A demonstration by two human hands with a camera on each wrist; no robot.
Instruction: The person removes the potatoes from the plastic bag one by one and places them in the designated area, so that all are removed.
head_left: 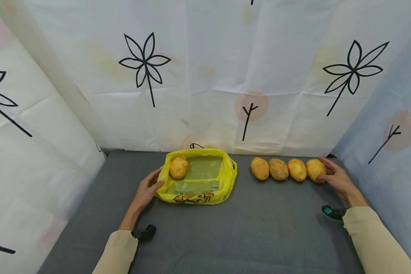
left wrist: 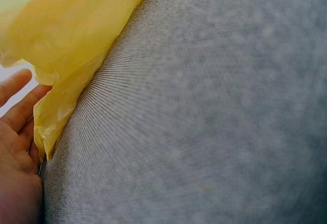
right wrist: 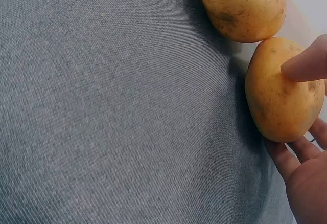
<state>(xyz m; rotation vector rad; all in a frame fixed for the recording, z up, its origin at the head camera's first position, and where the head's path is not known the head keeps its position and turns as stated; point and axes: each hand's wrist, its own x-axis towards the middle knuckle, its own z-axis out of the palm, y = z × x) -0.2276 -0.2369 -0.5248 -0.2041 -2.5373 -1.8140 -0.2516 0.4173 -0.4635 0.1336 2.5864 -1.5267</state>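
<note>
Yellow bag [head_left: 228,185], right of the left hand [head_left: 145,190], could sag, since that hand, unclenched, merely touches it; right hand [head_left: 340,182] grips a potato [head_left: 314,170], and dragging leftward could roll its neighbours [head_left: 297,170].

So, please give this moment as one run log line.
left hand: touches yellow bag; right hand: grips rightmost potato; bag: open, one potato inside; row: four potatoes, gripped one included

Right hand [right wrist: 311,183] gripping a yellowish potato [right wrist: 278,98], second potato [right wrist: 242,9] just beside it, grey ribbed cloth [right wrist: 117,106]
</note>
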